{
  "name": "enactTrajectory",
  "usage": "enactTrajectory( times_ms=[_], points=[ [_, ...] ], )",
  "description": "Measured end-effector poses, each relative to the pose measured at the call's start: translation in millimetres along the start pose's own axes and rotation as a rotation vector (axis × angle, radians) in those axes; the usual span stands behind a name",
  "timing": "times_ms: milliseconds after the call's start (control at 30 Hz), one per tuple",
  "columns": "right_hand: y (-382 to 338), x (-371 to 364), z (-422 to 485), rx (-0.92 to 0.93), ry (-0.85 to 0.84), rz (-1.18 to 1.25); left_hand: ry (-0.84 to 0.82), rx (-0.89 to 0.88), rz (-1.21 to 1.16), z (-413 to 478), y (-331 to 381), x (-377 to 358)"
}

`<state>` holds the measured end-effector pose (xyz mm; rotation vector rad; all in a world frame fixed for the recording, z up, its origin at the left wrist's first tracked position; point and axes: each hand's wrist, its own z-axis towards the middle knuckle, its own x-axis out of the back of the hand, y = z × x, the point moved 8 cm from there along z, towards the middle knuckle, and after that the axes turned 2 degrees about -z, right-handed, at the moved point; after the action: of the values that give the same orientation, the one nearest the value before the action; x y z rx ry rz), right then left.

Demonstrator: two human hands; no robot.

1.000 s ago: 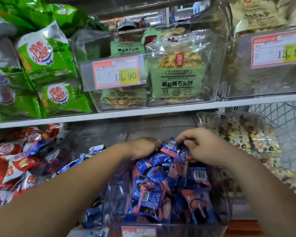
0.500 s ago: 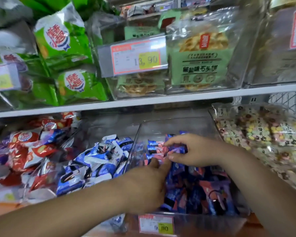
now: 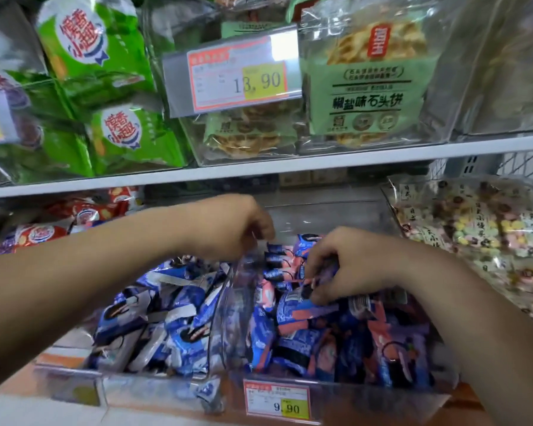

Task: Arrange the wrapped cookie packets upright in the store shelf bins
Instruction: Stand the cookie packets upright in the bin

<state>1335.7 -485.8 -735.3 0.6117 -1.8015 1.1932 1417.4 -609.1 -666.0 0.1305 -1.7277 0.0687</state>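
Note:
A clear plastic bin [image 3: 345,392] on the lower shelf holds several blue and pink wrapped cookie packets [image 3: 293,327]. A short row of them stands upright at the bin's back left [image 3: 279,262]. My right hand [image 3: 348,265] reaches into the bin with curled fingers that pinch a blue and pink packet near the row. My left hand [image 3: 231,229] hovers over the bin's back left corner, fingers curled down at the top of the upright row; what its fingertips hold is hidden.
A neighbouring clear bin [image 3: 130,376] to the left holds blue and white cookie packets [image 3: 163,315]. Red snack bags [image 3: 40,232] lie far left, a pastel candy bag [image 3: 480,238] to the right. The upper shelf [image 3: 259,170] carries green bags and price tags.
My left hand rose from the bin's front to its back left corner. My right hand shifted right and lower among the packets. The view moved closer.

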Motion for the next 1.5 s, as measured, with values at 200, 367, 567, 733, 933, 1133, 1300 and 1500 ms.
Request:
enactTrajectory(
  times_ms=[200, 367, 567, 733, 933, 1133, 1300, 1500],
  points=[
    [9, 33, -2, -0.047, 0.320, 0.012, -0.112, -0.032, -0.287, 64, -2, -45],
    [38, 4, 2, -0.196, 0.083, 0.014, -0.278, -0.048, -0.341, 102, 12, -78],
    [43, 4, 6, -0.200, 0.114, 0.059, -0.234, -0.096, -0.184, 107, 18, -88],
    [45, 19, 1, -0.195, 0.239, 0.108, -0.084, -0.133, -0.410, 100, 12, -68],
    [32, 50, -9, -0.111, 0.498, 0.193, -0.137, 0.015, -0.588, 84, -6, -36],
    [30, 54, -18, -0.245, 0.471, -0.211, 0.069, 0.020, -0.316, 81, 1, -13],
    [36, 61, -25, -0.369, 0.467, -0.442, -0.292, 0.000, -0.342, 84, 27, -74],
    [35, 30, -16, -0.132, 0.231, -0.039, -0.368, -0.113, -0.267, 66, 33, -75]
  ],
)
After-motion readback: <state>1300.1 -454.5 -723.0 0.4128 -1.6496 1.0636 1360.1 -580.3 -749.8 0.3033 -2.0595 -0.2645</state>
